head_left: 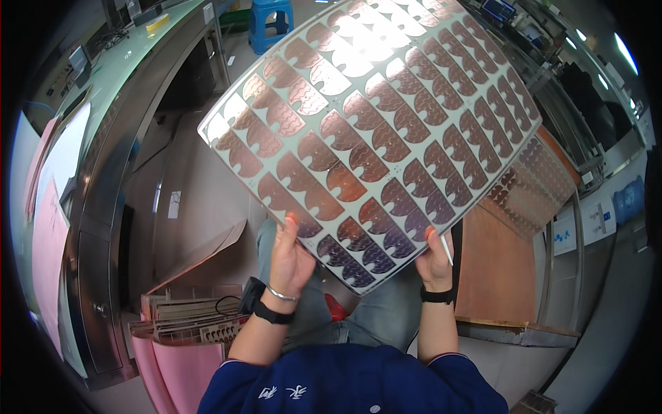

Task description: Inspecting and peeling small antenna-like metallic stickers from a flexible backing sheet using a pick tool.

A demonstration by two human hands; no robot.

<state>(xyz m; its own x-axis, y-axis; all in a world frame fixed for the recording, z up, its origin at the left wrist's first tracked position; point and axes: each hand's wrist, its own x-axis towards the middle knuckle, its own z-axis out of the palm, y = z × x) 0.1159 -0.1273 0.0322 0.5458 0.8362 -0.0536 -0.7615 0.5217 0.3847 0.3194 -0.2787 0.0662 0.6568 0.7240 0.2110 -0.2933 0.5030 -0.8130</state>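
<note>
A large pale panel [426, 140] with rounded corners, covered in rows of copper-coloured, notched shapes, is held up tilted in front of me. It looks like a printed circuit board panel, and bright light glares off its far part. My left hand [292, 261] grips the near left edge, thumb and fingers closed on it. On the near right edge, my right hand [436, 262] is closed as well. A thin white pen-like stick [447, 248] pokes out beside the right fingers. The panel's near corner lies between my hands, above my lap.
To the right, a similar copper-patterned panel [541, 181] leans by a brown wooden board [495, 276]. At lower left, a pink-lined container [189, 369] holds several upright boards. A glass-topped bench [114, 90] runs along the left, and a blue stool [269, 26] stands at the back.
</note>
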